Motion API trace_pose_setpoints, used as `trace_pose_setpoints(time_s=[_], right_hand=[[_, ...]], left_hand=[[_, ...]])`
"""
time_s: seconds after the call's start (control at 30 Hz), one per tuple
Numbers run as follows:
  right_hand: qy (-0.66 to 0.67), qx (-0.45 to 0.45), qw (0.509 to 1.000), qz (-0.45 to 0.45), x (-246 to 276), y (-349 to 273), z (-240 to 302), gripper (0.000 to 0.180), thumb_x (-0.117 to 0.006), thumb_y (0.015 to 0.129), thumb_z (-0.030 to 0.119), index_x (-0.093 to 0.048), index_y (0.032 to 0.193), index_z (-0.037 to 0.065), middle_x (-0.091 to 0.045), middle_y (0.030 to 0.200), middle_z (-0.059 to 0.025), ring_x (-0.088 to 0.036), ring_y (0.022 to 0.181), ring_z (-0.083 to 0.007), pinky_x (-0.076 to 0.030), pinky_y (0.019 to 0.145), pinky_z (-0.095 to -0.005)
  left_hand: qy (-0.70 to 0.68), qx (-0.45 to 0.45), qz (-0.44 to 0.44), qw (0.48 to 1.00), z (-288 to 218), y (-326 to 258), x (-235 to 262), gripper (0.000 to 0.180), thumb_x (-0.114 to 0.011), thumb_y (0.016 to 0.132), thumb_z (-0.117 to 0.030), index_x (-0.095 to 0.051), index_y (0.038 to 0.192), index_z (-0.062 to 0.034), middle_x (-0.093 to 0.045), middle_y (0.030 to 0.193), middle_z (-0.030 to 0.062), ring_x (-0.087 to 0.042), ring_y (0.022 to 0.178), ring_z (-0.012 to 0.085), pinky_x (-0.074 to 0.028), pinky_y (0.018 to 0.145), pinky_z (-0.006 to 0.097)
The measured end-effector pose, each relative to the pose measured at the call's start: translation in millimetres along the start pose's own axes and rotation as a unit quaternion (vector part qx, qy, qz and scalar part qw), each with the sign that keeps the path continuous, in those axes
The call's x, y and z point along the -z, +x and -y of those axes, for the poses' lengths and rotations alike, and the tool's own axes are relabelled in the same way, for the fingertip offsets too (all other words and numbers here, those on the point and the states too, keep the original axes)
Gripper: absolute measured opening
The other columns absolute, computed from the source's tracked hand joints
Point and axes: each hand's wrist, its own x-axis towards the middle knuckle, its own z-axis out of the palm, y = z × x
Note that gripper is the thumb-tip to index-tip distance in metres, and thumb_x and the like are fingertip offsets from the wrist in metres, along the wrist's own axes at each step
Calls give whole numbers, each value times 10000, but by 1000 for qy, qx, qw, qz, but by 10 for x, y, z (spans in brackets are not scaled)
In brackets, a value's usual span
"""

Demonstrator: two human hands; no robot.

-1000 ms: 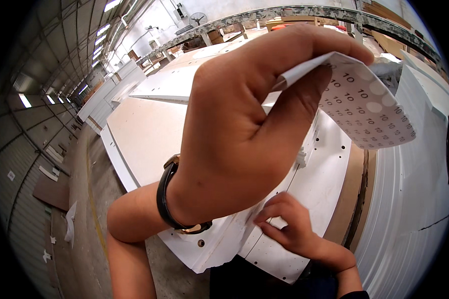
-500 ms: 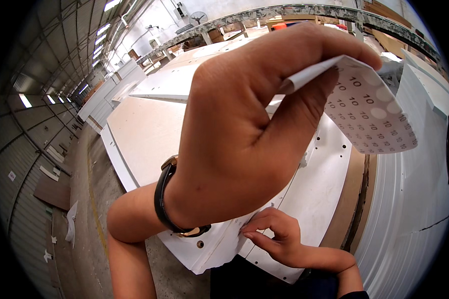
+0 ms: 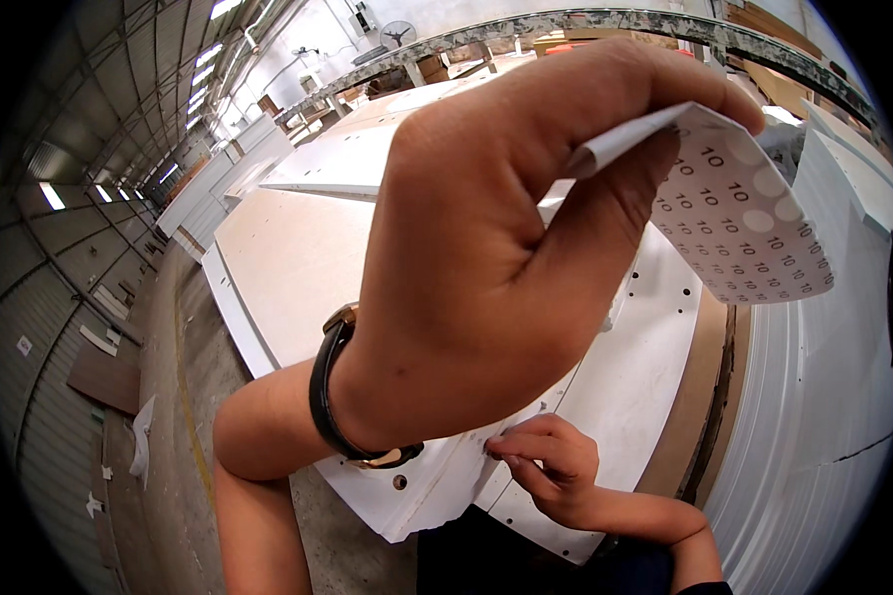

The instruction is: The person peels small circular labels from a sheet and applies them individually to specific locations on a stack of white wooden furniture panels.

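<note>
Raised close before me, my left hand [image 3: 486,238], with a watch [image 3: 332,387] on a black strap at its wrist, is closed on a sheet of round stickers [image 3: 744,233]. The sheet is pale, printed in rows, and its top edge curls over between thumb and fingers. Lower down, my right hand [image 3: 556,471] is closed, thumb and fingertips pinched together over a white panel [image 3: 437,486] with drilled holes. Anything between those fingertips is too small or hidden to make out. The left hand covers much of the panels behind it.
A beige-topped panel [image 3: 288,268] lies to the left, and more white panels stretch away behind. Brown board [image 3: 700,397] and stacked white panels [image 3: 814,397] stand on the right. A long paint-stained rail [image 3: 526,28] crosses the back. Concrete floor [image 3: 189,377] runs along the left.
The fingers of my right hand have shifted slightly, still pinched at the panel. My left hand and the sticker sheet have moved a little to the right.
</note>
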Motion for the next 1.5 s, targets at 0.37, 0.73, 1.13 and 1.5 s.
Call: trace_pose_setpoints(time_s=[0.37, 0.73, 1.13, 1.5], right_hand=[[14, 39, 989, 141, 70, 4, 24, 241, -616, 727, -12, -642, 950, 77, -552, 960, -77, -552, 838, -208, -472, 696, -292], [13, 109, 994, 18, 80, 36, -68, 383, -582, 698, -115, -539, 1042, 46, -621, 1019, -85, -593, 883, -228, -483, 736, -288], [82, 70, 993, 48, 114, 117, -162, 229, -548, 710, -115, -519, 864, 51, -635, 932, -67, -582, 835, -219, -464, 723, -297], [164, 65, 984, 35, 89, 99, -203, 228, -524, 773, -96, -513, 947, 51, -629, 958, -89, -597, 868, -217, -464, 759, -294]], left_hand=[[-9, -8, 16, 1000, 12, 28, 90, 260, -454, 899, -122, -537, 1117, -7, -613, 1020, 177, -599, 971, 258, -493, 841, 341], [1, 4, 24, 1000, -16, 46, 76, 276, -459, 898, -129, -519, 1132, 5, -613, 1011, 188, -604, 960, 273, -500, 827, 354], [-3, 26, 34, 999, -70, 57, -3, 274, -456, 899, -132, -521, 1132, -4, -624, 984, 186, -608, 953, 277, -487, 843, 364], [-5, 13, 33, 999, -16, 48, 65, 293, -463, 898, -165, -519, 1145, -17, -617, 1007, 191, -597, 976, 293, -474, 862, 378]])
